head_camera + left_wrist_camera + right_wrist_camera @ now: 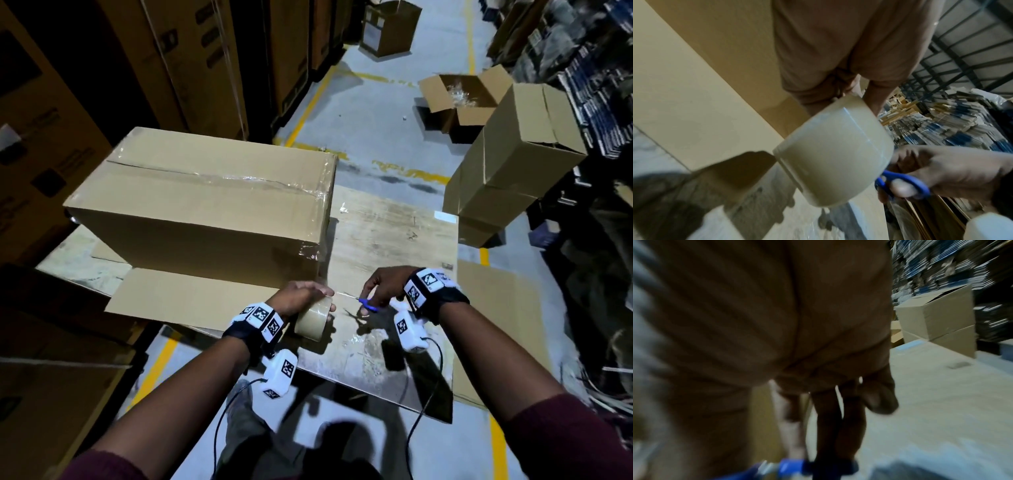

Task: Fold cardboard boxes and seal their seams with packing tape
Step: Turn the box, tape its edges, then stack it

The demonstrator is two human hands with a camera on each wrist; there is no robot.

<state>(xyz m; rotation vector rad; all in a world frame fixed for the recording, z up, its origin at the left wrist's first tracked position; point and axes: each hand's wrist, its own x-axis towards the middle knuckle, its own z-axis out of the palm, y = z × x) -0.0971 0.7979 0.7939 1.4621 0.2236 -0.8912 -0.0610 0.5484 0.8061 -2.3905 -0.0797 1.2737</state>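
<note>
- Left hand (297, 297) grips the tan roll of packing tape (313, 320) at the near edge of the worn board table (394, 233).
- Right hand (385, 286) grips the blue-handled scissors (367, 304), just right of the roll.
- Sealed brown cardboard box (205, 202) stands at far left.
- Advice: keep the strand taut and cut close to the roll.

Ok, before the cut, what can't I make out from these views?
- Blue-handled scissors: blades motion-blurred in head view; the roll hides them in left wrist view.
- Tan packing tape roll: pulled strand barely visible in head view.
- Right hand: right wrist view is blurred, palm fills it.
- Large taped cardboard box: far side hidden.
</note>
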